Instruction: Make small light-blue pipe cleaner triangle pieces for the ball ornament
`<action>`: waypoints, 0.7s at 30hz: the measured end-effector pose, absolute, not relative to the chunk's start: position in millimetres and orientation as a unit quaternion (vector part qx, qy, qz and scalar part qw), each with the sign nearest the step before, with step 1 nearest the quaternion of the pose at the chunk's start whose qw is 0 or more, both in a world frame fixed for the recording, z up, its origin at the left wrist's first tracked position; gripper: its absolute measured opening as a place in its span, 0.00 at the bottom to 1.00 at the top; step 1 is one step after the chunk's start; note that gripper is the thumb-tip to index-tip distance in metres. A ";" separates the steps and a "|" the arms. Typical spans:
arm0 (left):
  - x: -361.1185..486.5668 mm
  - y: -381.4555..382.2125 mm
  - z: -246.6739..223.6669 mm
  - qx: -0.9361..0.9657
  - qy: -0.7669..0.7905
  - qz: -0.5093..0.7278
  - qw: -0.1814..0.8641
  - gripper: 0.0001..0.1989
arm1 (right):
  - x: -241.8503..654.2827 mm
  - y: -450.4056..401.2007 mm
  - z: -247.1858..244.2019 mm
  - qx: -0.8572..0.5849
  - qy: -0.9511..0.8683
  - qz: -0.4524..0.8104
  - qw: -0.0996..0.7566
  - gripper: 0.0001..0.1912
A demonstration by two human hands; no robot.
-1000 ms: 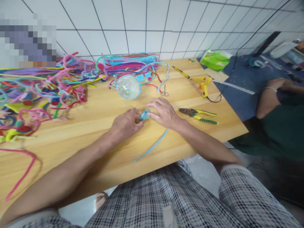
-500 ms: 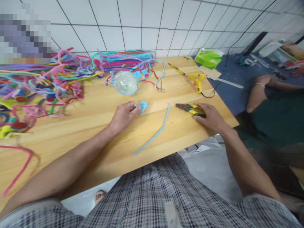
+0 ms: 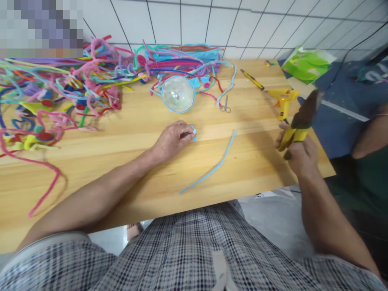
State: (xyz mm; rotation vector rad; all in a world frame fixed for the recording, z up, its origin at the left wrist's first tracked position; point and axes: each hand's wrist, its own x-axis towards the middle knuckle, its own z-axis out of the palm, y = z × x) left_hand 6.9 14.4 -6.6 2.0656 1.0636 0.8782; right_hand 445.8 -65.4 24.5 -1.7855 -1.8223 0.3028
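Above the middle of the wooden table, my left hand (image 3: pixel 174 140) pinches a small blue fuzzy piece (image 3: pixel 194 133) between thumb and fingers. At the right, my right hand (image 3: pixel 301 152) grips the yellow-and-green handles of the pliers (image 3: pixel 298 123), raised with their dark jaws pointing up. Between my hands a bent blue pipe cleaner (image 3: pixel 216 167) lies on the wood. Behind my left hand stands a clear round dome with a blue rim (image 3: pixel 178 95).
Colourful pipe cleaners (image 3: pixel 91 85) are heaped at the left and back. Small scissors (image 3: pixel 226 107), a yellow cutter (image 3: pixel 252 79), a yellow glue gun (image 3: pixel 284 101) and a green packet (image 3: pixel 307 66) lie farther right. A person's arm (image 3: pixel 371 135) shows at the right edge.
My right hand has picked the pliers up off the table and tilted them upward. My left hand has turned the blue piece, so less of it shows. The view has shifted.
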 end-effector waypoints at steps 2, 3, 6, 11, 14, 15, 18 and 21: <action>5.9 15.9 -8.7 0.794 0.401 0.324 0.323 0.09 | 430.2 -61.9 29.2 -0.663 -0.690 0.140 0.252 0.27; 5.6 16.2 -9.3 0.798 0.399 0.318 0.321 0.08 | 422.6 -59.0 30.7 -0.664 -0.704 0.123 0.218 0.26; 4.8 16.2 -8.8 0.803 0.401 0.310 0.315 0.08 | 404.9 -48.8 32.4 -0.637 -0.765 0.017 0.094 0.23; 3.6 17.0 -5.8 0.815 0.401 0.292 0.301 0.07 | 395.5 -35.4 34.0 -0.590 -0.802 -0.052 0.074 0.19; 2.8 18.8 -5.0 0.816 0.397 0.290 0.305 0.08 | 393.3 -28.9 33.6 -0.542 -0.832 -0.087 0.078 0.16; 2.5 19.3 -4.9 0.815 0.396 0.290 0.308 0.09 | 391.5 -26.6 32.8 -0.529 -0.840 -0.090 0.077 0.14; 2.0 20.8 -4.7 0.812 0.396 0.291 0.315 0.11 | 382.9 -18.9 31.1 -0.519 -0.849 -0.077 0.060 0.12; 1.5 22.1 -5.5 0.810 0.394 0.302 0.312 0.12 | 371.9 -10.0 33.0 -0.528 -0.845 -0.074 0.042 0.14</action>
